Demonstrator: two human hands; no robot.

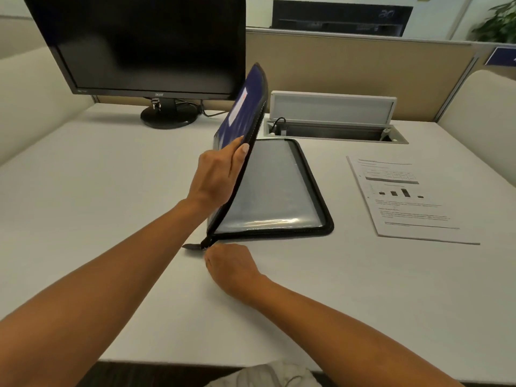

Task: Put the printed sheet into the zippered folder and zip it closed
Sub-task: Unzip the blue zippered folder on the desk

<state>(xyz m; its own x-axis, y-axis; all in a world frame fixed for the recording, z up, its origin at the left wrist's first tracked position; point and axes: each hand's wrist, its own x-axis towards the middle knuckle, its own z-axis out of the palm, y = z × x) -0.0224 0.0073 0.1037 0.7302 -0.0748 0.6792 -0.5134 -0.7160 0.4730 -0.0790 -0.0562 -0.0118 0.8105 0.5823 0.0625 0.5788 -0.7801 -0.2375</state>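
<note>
The zippered folder (272,188) lies unzipped in the middle of the white desk, its clear inner pocket facing up. My left hand (219,174) grips the dark blue front cover (243,107) by its edge and holds it raised almost upright. My right hand (233,268) rests on the desk at the folder's near left corner, fingers curled beside the black zipper pull (192,246); whether they hold anything is hidden. The printed sheet (407,199), with text and a bar chart, lies flat on the desk to the right of the folder, apart from it.
A black monitor (139,43) on its stand occupies the back left. Behind the folder a cable box (332,118) in the desk stands with its lid up. A beige partition (363,71) runs along the back. The desk's front edge (195,361) is near my body.
</note>
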